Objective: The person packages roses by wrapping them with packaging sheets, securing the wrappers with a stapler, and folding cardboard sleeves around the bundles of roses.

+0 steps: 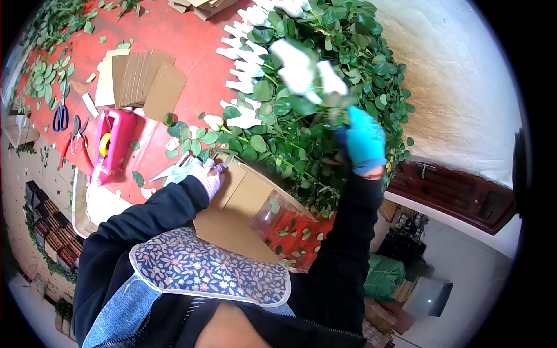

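Gloved in blue, my right hand (364,139) is closed round leafy stems, with blurred white-wrapped rose heads (299,69) above and to its left. Beneath and around it spreads a large heap of green leafy stems (284,127). My left hand (210,175), in a pale lilac glove, has its fingers bent at the upper edge of a brown cardboard sheet (235,194); the grip itself is partly hidden. More white-wrapped heads (243,64) line the left side of the heap. A pale rose (213,122) lies above my left hand.
On the red table (174,35) are stacked cardboard pieces (139,81), a pink tape dispenser (116,139), blue-handled scissors (61,116), red-handled pruners (77,142) and loose leaves. A clear plastic-edged box (84,214) stands at the left edge. A white wall rises at the right.
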A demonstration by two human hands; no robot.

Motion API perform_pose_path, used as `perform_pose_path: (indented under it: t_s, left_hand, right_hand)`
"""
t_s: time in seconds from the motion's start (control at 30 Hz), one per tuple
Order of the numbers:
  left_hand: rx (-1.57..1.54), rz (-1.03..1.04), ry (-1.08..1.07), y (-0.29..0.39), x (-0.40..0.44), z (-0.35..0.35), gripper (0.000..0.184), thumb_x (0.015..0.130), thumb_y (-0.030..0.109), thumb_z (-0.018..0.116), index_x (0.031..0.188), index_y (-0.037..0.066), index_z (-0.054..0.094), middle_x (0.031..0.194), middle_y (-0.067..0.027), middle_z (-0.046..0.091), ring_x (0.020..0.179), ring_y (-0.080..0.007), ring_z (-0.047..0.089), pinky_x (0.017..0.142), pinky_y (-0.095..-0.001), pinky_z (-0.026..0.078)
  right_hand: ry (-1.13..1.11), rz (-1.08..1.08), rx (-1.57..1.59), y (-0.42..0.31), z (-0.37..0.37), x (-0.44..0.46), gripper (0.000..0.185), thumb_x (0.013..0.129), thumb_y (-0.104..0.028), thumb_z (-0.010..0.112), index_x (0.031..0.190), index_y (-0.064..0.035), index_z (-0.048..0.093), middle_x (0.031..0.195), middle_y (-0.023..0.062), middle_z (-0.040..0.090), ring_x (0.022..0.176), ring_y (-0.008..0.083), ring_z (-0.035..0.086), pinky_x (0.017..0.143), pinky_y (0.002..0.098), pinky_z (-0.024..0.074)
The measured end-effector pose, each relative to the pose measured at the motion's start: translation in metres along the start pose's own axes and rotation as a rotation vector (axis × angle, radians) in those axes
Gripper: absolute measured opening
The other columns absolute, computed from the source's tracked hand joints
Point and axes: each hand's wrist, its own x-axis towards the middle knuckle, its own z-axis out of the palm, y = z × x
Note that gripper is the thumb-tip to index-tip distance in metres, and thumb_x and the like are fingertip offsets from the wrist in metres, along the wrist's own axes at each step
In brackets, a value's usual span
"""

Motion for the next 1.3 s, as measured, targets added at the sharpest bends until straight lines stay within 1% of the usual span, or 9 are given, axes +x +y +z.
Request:
perform_pose_path:
  t_s: [0.17,0.33,0.57,0.67,0.83,0.9,1.07,1.2,1.3]
  left_hand:
    - [0.027,0.198,0.046,-0.016,0.011,0.034,0.033,0.094,0.030,0.048,0.117,0.012,0.061,0.107,-0.0195,0.061,0.089,-0.0378,0.059,0.080,-0.0486,0.047]
    - [0.035,0.002,-0.066,0.002,0.000,-0.012,0.037,0.095,0.034,0.046,0.124,0.014,0.058,0.111,-0.0164,0.061,0.096,-0.0372,0.060,0.084,-0.0495,0.047]
    - [0.099,0.125,-0.015,-0.003,-0.005,-0.011,0.036,0.095,0.028,0.043,0.123,0.012,0.058,0.113,-0.0139,0.061,0.096,-0.0375,0.059,0.087,-0.0489,0.045]
    - [-0.056,0.008,-0.106,-0.002,-0.002,-0.016,0.035,0.095,0.025,0.041,0.123,0.012,0.058,0.117,-0.0136,0.061,0.099,-0.0369,0.058,0.088,-0.0493,0.043]
    - [0.145,0.225,0.048,-0.021,0.005,0.017,0.037,0.096,0.028,0.043,0.125,0.012,0.058,0.120,-0.0145,0.060,0.099,-0.0366,0.059,0.090,-0.0525,0.042]
    - [-0.005,0.028,-0.035,-0.009,0.000,-0.006,0.038,0.096,0.031,0.043,0.127,0.013,0.057,0.120,-0.0151,0.060,0.098,-0.0369,0.060,0.091,-0.0529,0.041]
    - [0.029,0.041,-0.098,-0.011,0.004,-0.003,0.039,0.097,0.032,0.042,0.129,0.015,0.055,0.124,-0.0149,0.058,0.103,-0.0357,0.059,0.091,-0.0500,0.042]
    - [0.149,0.213,-0.018,-0.024,0.010,0.018,0.037,0.096,0.029,0.043,0.126,0.014,0.056,0.122,-0.0148,0.059,0.105,-0.0347,0.058,0.089,-0.0461,0.043]
    - [0.073,0.079,-0.089,-0.019,0.010,0.004,0.036,0.095,0.029,0.043,0.125,0.014,0.057,0.117,-0.0135,0.061,0.103,-0.0331,0.059,0.088,-0.0467,0.043]
  right_hand:
    - [-0.306,-0.013,-0.059,0.033,0.051,0.003,0.027,0.075,-0.025,0.069,0.097,-0.0097,0.066,0.099,0.0142,0.065,0.090,0.0344,0.063,0.076,0.0443,0.0509]
    - [-0.493,-0.013,-0.024,0.043,0.146,0.017,0.035,0.074,-0.025,0.070,0.105,-0.0095,0.064,0.109,0.0154,0.065,0.098,0.0345,0.063,0.086,0.0428,0.0501]
    - [0.060,-0.107,0.067,0.061,0.033,-0.037,0.018,0.076,-0.004,0.062,0.094,-0.0064,0.063,0.084,0.0150,0.062,0.079,0.0354,0.062,0.070,0.0419,0.0494]
    - [0.093,-0.062,0.023,0.062,-0.016,-0.069,0.024,0.076,0.000,0.055,0.098,-0.0060,0.064,0.086,0.0160,0.063,0.081,0.0332,0.062,0.069,0.0400,0.0491]
    - [0.018,-0.216,0.089,0.034,0.021,-0.064,0.019,0.071,-0.001,0.057,0.090,-0.0060,0.058,0.083,0.0140,0.059,0.076,0.0361,0.060,0.065,0.0437,0.0478]
    - [0.001,-0.247,0.021,0.030,0.028,-0.060,0.019,0.069,0.001,0.057,0.087,-0.0065,0.056,0.083,0.0144,0.060,0.079,0.0361,0.061,0.065,0.0449,0.0480]
    - [0.206,0.035,-0.349,0.053,-0.054,-0.093,0.028,0.068,-0.002,0.062,0.095,-0.0072,0.063,0.085,0.0139,0.060,0.075,0.0323,0.060,0.065,0.0396,0.0498]
    - [0.287,0.323,-0.234,0.102,-0.096,-0.143,0.025,0.071,-0.005,0.063,0.097,-0.0069,0.063,0.088,0.0165,0.061,0.079,0.0351,0.060,0.068,0.0416,0.0495]
    - [0.253,0.440,-0.142,0.137,-0.087,-0.156,0.024,0.074,-0.008,0.063,0.098,-0.0067,0.063,0.090,0.0184,0.061,0.081,0.0371,0.060,0.070,0.0432,0.0492]
